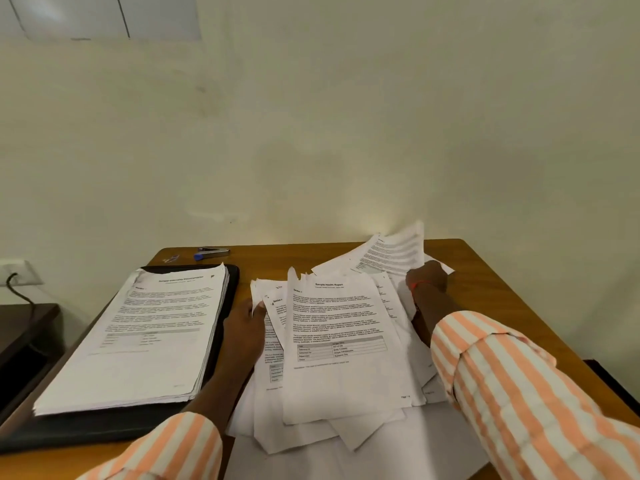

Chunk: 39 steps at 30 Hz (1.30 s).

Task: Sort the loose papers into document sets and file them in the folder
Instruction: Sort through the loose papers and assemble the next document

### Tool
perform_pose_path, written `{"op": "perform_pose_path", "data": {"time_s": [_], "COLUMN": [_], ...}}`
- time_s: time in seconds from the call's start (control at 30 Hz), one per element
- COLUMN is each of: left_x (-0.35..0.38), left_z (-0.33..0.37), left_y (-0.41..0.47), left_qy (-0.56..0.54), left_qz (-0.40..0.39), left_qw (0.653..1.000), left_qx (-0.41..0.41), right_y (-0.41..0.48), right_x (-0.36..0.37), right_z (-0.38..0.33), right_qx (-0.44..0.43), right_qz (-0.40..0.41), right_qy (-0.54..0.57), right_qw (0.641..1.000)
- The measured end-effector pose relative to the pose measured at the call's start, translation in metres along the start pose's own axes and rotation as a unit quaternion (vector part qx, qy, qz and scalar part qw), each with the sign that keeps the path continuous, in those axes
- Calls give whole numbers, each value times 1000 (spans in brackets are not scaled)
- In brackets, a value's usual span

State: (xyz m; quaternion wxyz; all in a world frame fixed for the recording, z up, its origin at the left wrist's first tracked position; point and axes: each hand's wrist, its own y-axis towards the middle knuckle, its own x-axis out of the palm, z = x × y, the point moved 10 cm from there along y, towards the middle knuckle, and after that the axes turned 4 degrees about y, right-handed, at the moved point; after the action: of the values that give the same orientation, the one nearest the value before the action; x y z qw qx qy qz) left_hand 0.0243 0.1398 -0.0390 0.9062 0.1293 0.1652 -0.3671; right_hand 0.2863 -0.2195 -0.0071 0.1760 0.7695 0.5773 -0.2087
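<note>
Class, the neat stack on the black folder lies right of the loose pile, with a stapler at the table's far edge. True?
No. The head view shows the neat stack on the black folder left of the loose pile, not right; the stapler part stands.

— By what is everything carried?
— By a wooden table (491,299), set against a pale wall.
— What is laid directly on it?
— A black folder (104,429) is laid flat just left of the left hand (244,320). Loose papers (343,358) are heaped between that hand and the right hand (427,277), and some are spread beyond the right hand towards the far edge.
— Anything else?
— A stapler (213,251) is seen well beyond the left hand, at the far edge. A small red-and-blue item (171,259) is seen just left of it, too small to be told.
</note>
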Motion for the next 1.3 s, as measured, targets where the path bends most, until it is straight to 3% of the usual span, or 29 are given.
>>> {"op": "perform_pose_path", "data": {"time_s": [0.13, 0.23, 0.33, 0.43, 0.5, 0.8, 1.3], "left_x": [-1, -1, 0, 1, 1, -4, -6], "left_z": [3, 2, 5, 5, 7, 7, 14], "left_y": [2, 3, 3, 2, 1, 0, -5], "left_qy": [-10, -13, -14, -12, -13, -7, -10], "left_qz": [4, 4, 2, 2, 2, 13, 20], "left_qw": [1000, 1000, 1000, 1000, 1000, 1000, 1000], "left_qx": [11, 11, 19, 17, 18, 22, 21], "right_y": [-8, -6, 6, -5, -38, -112, -108], "right_x": [-57, -92, -89, -46, -24, 2, 21], "right_z": [-38, -76, -102, -99, -85, -33, -15], "right_qx": [-134, -174, -181, -192, -218, -288, -247], "right_qz": [132, 155, 68, -88, -133, -112, -149], "right_qy": [122, 181, 256, 226, 214, 235, 255], "right_qw": [974, 955, 947, 951, 943, 922, 923]}}
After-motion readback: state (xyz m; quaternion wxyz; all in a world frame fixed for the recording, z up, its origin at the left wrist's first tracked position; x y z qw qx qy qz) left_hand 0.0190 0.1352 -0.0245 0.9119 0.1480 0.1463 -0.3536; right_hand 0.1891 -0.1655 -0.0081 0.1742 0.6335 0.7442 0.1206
